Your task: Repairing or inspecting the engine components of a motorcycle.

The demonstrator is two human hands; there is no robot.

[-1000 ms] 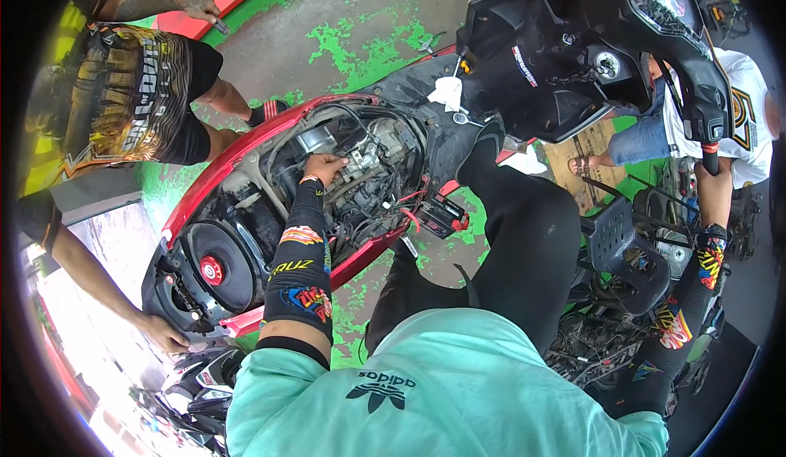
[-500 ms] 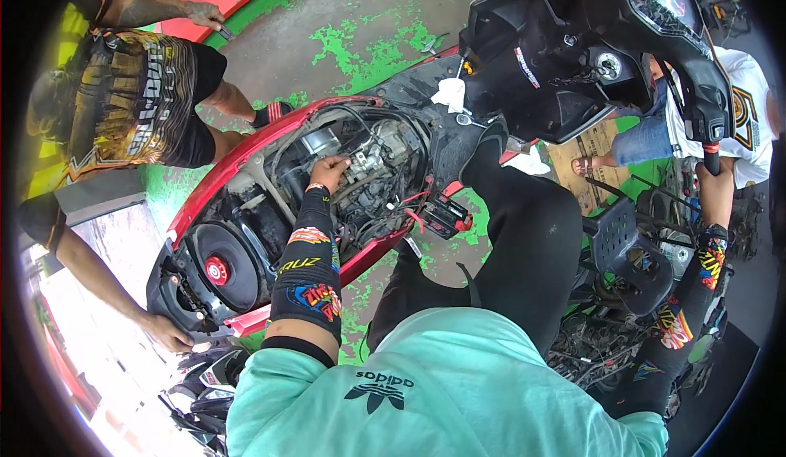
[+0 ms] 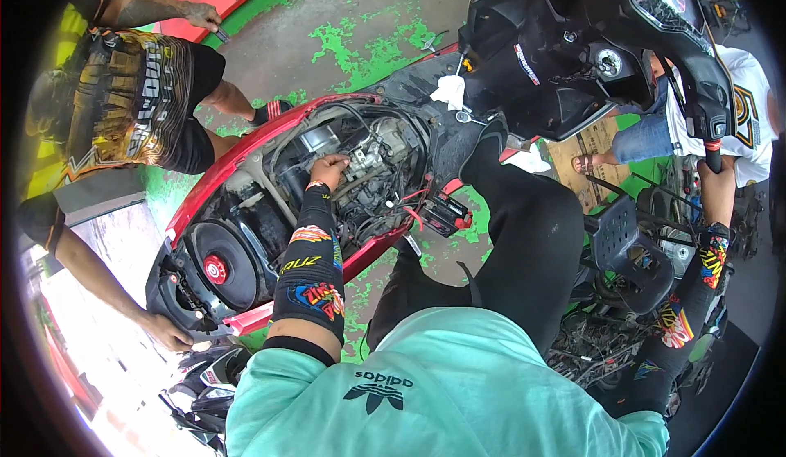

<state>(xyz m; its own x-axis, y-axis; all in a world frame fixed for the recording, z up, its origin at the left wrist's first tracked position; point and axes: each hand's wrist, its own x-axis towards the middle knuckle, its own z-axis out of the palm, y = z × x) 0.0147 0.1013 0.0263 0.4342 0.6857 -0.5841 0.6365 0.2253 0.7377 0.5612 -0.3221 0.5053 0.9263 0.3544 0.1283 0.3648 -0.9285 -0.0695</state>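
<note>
A red scooter (image 3: 182, 221) stands across in front of me, its seat off and its engine compartment uncovered. My left hand (image 3: 329, 170) reaches into the opening, fingers pinched together against a small part beside the metal engine housing (image 3: 368, 156). What lies between the fingertips is too small to make out. At the far right, my right hand (image 3: 719, 197) is closed around the black handlebar grip (image 3: 715, 160); its fingers are partly hidden. A red fuel cap (image 3: 214, 269) sits on the round black tank top. The battery (image 3: 443, 214) hangs out at the near side on its wires.
A co-worker (image 3: 135, 101) leans at the left, one hand on the scooter's tail, the other holding a small dark object (image 3: 222, 34). Another person (image 3: 741, 113) stands beyond the handlebar. A black plastic chair (image 3: 626, 252), a white rag (image 3: 448, 93) and a wrench (image 3: 468, 117) are nearby.
Both my hands stay in place. The co-worker at the left has shifted slightly, and the hand with the small dark object has moved a little.
</note>
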